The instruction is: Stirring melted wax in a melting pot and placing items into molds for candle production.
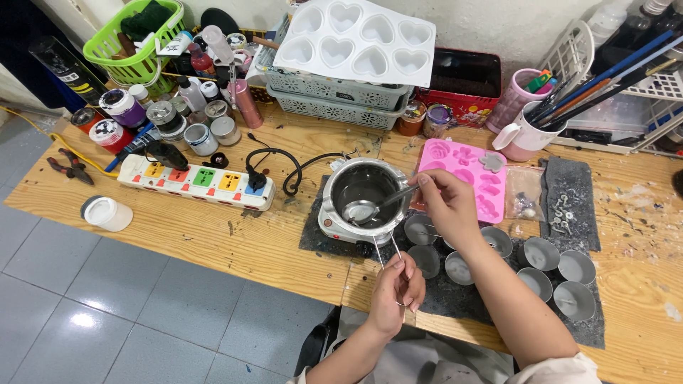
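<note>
Melting pot [364, 186]: shiny steel, on our small heater on the counter [213, 235].
Left hand [400, 288]: our grip closed around its wire handle.
Right hand [448, 203]: our fingers pinch a spoon [366, 209] dipped inside.

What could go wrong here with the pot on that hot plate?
The pot sits on a small hot plate, steadied only by the left hand on its wire handle; stirring with the spoon in the right hand might tip it. Spills could reach the power strip or the tins.
</note>
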